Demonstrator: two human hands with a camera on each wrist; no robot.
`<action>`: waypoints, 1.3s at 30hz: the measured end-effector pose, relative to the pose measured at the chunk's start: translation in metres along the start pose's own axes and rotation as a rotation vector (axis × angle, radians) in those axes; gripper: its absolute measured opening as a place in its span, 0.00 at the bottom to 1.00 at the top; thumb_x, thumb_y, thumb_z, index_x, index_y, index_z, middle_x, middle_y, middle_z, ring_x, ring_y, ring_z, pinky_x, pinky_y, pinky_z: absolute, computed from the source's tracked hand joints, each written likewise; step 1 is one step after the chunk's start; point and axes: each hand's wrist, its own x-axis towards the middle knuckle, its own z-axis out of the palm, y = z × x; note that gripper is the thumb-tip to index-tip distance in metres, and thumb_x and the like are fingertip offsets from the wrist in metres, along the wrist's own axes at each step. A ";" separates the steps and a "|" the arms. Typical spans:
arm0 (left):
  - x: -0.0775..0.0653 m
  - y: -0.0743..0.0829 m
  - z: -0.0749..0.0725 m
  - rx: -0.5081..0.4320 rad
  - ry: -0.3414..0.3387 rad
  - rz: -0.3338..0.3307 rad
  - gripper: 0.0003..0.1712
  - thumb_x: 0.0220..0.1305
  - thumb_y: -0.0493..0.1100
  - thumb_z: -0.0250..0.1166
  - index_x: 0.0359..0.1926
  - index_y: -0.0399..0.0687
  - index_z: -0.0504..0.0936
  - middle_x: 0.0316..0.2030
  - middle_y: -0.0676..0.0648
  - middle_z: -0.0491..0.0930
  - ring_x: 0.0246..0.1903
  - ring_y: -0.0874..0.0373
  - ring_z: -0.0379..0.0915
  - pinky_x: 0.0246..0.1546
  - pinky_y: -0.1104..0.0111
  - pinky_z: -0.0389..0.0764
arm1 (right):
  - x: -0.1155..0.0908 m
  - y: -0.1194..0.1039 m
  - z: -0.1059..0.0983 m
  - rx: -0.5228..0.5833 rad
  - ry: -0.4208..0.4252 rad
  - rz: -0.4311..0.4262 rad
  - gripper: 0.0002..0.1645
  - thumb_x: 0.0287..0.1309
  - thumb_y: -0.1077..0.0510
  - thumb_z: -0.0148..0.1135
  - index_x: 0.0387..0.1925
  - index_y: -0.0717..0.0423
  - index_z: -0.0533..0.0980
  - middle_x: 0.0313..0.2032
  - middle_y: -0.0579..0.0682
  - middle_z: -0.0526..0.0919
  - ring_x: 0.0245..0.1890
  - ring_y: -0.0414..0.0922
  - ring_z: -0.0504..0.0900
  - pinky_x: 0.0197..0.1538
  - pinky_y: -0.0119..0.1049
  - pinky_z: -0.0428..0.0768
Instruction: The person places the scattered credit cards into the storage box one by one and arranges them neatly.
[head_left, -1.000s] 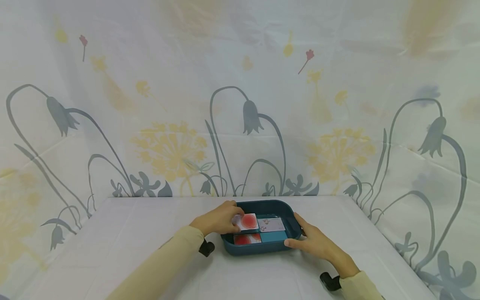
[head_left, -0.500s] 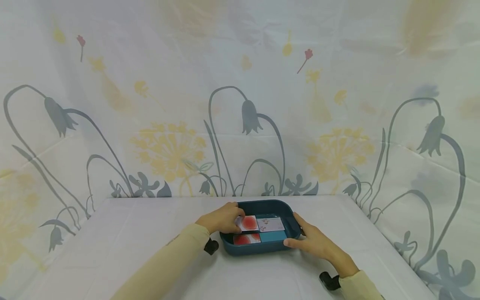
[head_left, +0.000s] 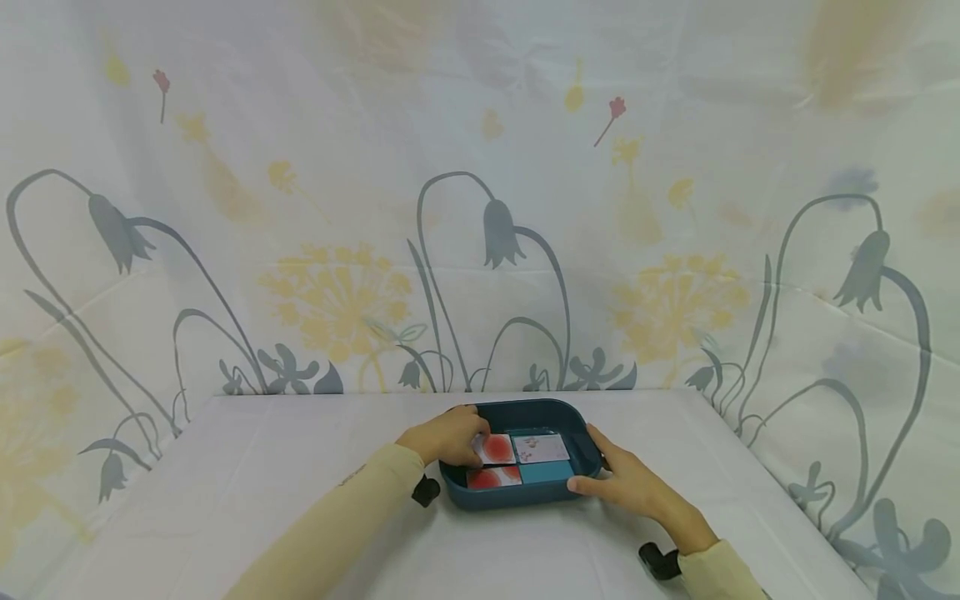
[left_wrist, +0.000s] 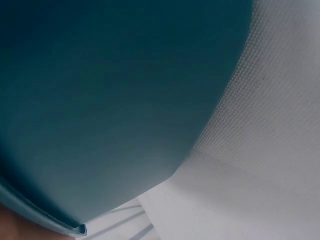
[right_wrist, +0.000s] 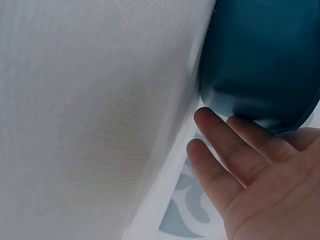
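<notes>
A dark teal tray (head_left: 517,499) with rounded corners stands on the white table. My left hand (head_left: 446,437) reaches over its left end and pinches the left edge of a white card with a red circle (head_left: 497,448). Right of that card lies a white card with small pinkish marks (head_left: 542,449). Along the near side are another red-patterned card (head_left: 494,477) and a plain blue rectangle (head_left: 546,472). My right hand (head_left: 626,481) touches the tray's right end, thumb at the near rim, its other fingers extended along the outer wall (right_wrist: 260,55). The left fingertips are hidden in the left wrist view.
The white-covered table (head_left: 300,425) extends around the tray. Behind it hangs a cloth backdrop (head_left: 480,292) printed with grey bell flowers and yellow blossoms. A black wrist camera (head_left: 426,492) sits under the left wrist, another black camera (head_left: 660,562) by the right.
My left hand has shifted slightly right, and the red-circle card it pinches has settled lower, level beside the pink-marked card. The right hand has stayed at the tray.
</notes>
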 end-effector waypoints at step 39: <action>0.004 0.009 -0.002 0.016 -0.076 -0.092 0.23 0.49 0.51 0.75 0.47 0.51 0.84 0.46 0.51 0.78 0.46 0.59 0.71 0.53 0.64 0.73 | 0.002 0.003 0.002 -0.001 -0.002 0.009 0.62 0.53 0.37 0.65 0.73 0.63 0.43 0.68 0.68 0.56 0.63 0.64 0.65 0.61 0.59 0.64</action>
